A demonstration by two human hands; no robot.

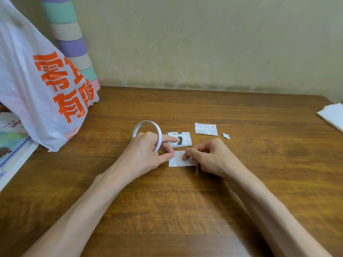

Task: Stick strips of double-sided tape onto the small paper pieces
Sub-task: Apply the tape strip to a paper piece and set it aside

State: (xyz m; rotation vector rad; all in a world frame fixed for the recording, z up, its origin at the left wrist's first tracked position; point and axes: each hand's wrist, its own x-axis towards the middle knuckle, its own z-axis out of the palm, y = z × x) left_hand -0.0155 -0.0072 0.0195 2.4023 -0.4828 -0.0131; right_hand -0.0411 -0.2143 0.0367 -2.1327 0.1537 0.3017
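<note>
Wooden tabletop [185, 210] with taping under way

Pale plaster wall is running behind the tabletop, and both forearms are reaching in from the near edge. The left hand [146, 154] is gripping the tape roll [148, 124], a thin white ring standing upright on it; its forefinger is pointing through the ring toward the stack [185, 139], and its thumb is pressing on the left edge of the piece [177, 161]. That piece is lying flat on the wood between the two hands, printed side up. The right hand [209, 158] is curling over the piece's right side, thumb and forefinger pinching together at the paper; whether a strip of tape is sitting between them is too blurred to tell. The stack is lying just behind the piece, near the left forefinger. A single sheet [206, 129] is lying apart to the right of the stack, and a scrap [226, 135] is lying just beyond it. A white bag [37, 80] with orange print is slumping at far left, a striped column [68, 34] is rising behind it, and folded white paper [332, 115] is sitting at the right edge
</note>
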